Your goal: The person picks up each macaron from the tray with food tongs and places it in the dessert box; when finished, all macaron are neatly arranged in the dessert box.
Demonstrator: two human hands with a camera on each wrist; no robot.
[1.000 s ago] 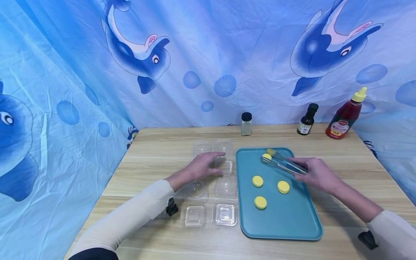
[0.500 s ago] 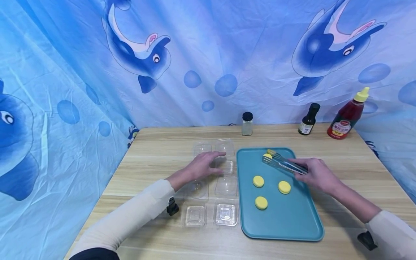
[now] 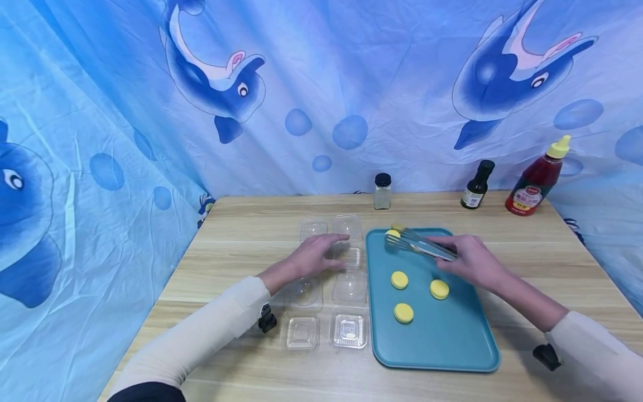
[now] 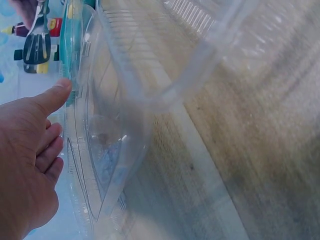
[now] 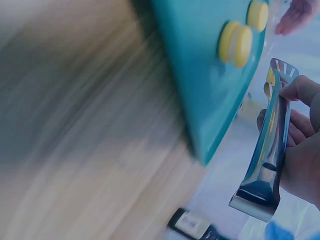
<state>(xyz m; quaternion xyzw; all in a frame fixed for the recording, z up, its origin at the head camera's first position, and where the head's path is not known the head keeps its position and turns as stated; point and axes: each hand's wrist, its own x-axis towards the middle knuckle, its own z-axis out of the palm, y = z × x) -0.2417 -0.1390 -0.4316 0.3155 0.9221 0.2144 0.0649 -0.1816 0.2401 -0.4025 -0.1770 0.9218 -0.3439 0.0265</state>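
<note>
My right hand (image 3: 467, 259) grips metal tongs (image 3: 424, 245) with slotted heads. Between the heads, over the far left part of the blue-green tray (image 3: 437, 343), is a yellow macaron (image 3: 393, 234); its edge also shows between the tips in the right wrist view. Three other yellow macarons lie on the tray, one (image 3: 403, 313) nearest the front. My left hand (image 3: 317, 255) hovers among clear plastic boxes with lids raised, its thumb and fingers apart around a small clear box (image 3: 353, 257). Straight thumb and loosely bent fingers show beside a clear lid (image 4: 107, 135) in the left wrist view.
Two more open clear boxes (image 3: 349, 330) stand at the front, left of the tray. Along the back edge of the wooden table (image 3: 241, 223) are a black-capped jar (image 3: 382, 192), a small dark bottle (image 3: 477, 186) and a red sauce bottle (image 3: 535, 181). A blue dolphin curtain hangs behind.
My right hand has moved left with the tongs, and the macaron between their heads has shifted left toward the tray's edge. The left hand stays where it was.
</note>
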